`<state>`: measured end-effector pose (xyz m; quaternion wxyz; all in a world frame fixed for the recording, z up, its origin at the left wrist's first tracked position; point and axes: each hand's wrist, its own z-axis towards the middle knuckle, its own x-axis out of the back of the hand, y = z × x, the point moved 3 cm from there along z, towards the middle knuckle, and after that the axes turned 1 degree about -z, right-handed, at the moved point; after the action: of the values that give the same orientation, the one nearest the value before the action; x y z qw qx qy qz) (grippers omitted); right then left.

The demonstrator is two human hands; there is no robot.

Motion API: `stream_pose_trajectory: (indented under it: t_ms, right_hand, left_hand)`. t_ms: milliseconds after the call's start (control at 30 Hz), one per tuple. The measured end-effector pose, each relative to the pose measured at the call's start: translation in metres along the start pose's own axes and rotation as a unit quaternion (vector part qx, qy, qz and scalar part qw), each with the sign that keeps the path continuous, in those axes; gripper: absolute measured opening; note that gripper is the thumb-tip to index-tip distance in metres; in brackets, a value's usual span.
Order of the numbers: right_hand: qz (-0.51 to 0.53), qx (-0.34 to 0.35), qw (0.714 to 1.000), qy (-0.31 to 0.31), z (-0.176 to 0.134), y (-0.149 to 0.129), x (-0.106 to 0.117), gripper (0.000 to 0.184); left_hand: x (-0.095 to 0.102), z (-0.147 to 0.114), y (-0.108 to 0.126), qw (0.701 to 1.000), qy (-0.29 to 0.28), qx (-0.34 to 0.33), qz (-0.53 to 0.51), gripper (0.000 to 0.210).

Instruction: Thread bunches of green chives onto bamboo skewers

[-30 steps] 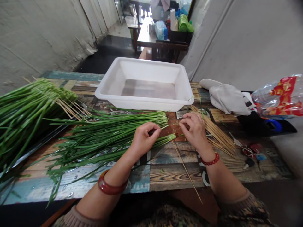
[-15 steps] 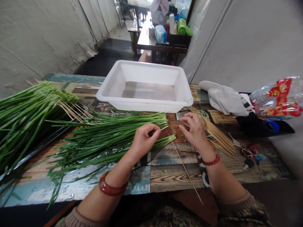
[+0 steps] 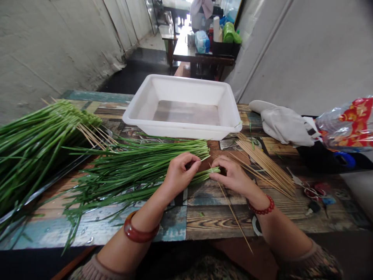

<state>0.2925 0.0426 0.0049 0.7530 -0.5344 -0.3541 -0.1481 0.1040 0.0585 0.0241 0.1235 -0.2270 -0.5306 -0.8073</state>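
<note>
Chives: one loose heap, too many stalks to count, lying flat on the tabletop in front of the person, cut ends pointing right.
Left hand: one, fingers clenched on a few stalks near their cut ends; a red-brown bangle on the wrist.
Right hand: one, fingers pinched at the chive tips, just beside the left hand; a red bead bracelet on the wrist.
Skewer: one bare bamboo stick, running from the right hand's fingers down toward the tabletop's near edge.
Sticks: one loose bundle of bare skewers, uncounted, lying right of the right hand.
Skewered chives: one pile at the far left on a dark tray, stick ends poking out toward the tub.
Tub: one white rectangular tub beyond the heap, with shallow water in it.
Cloth: one white piece, right of the tub.
Bag: one clear plastic bag with red and yellow print; the writing is too blurred to read.
Keys: one small bunch near the right edge, number unclear.
Far table: one dark table behind, carrying bottles and packets; no labels legible.
</note>
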Motion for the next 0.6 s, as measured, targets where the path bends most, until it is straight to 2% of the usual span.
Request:
stream_pose_trajectory:
  t_ms: [167,233,300,467,600]
  right_hand:
    - [0.161,-0.104,0.981,0.036,-0.004,-0.004,-0.01,0.014]
    - [0.181,-0.121,0.974,0.054,-0.006,-0.008,-0.012,0.016]
    - [0.164,-0.117,0.977,0.067,-0.007,-0.013,-0.013,0.016]
    - [0.107,-0.053,0.989,0.089,-0.008,-0.023,-0.012,0.022]
    - [0.101,-0.053,0.989,0.096,-0.006,-0.022,-0.013,0.021]
  left_hand:
    - [0.0,0.0,0.0,1.0,-0.007,0.003,-0.004,0.014]
    - [-0.001,-0.001,0.001,1.0,-0.011,0.005,-0.008,0.014]
    - [-0.001,0.0,0.002,1.0,-0.014,0.006,-0.013,0.014]
    - [-0.003,0.0,0.004,1.0,-0.014,0.008,-0.02,0.012]
    - [-0.006,0.0,0.004,0.999,-0.016,0.0,-0.033,0.012]
